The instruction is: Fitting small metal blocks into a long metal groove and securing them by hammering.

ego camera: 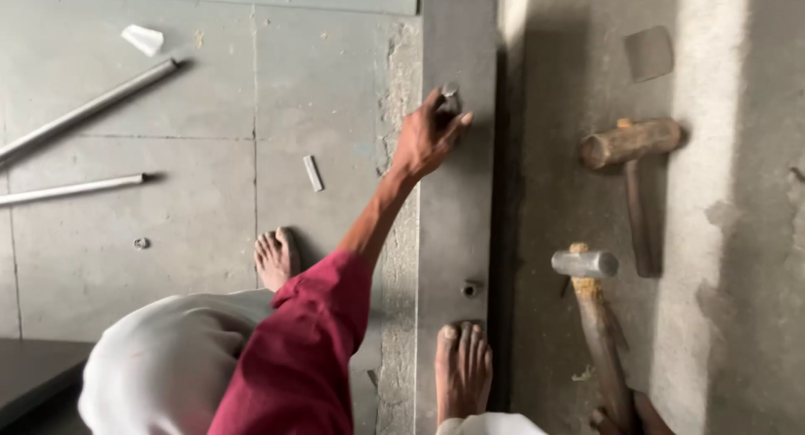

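Maroon sleeve (pixel 306 351) and grey-clad knee (pixel 168 376) fill the lower frame. Two bare feet rest ahead of them: one (pixel 277 257) on the concrete floor (pixel 168 192), the other (pixel 462 376) on a long grey metal beam (pixel 457 200). A bolt (pixel 470 289) sits in the beam just beyond that foot. Right of the beam lie a steel-headed hammer (pixel 584 264) and, farther on, a wooden mallet (pixel 631 143). The one hand in view (pixel 428 137), whether left or right cannot be told, reaches along the beam, fingers pinched on a small metal fastener (pixel 450 91) at its fingertips. Two metal pipes (pixel 75 116) lie at far left.
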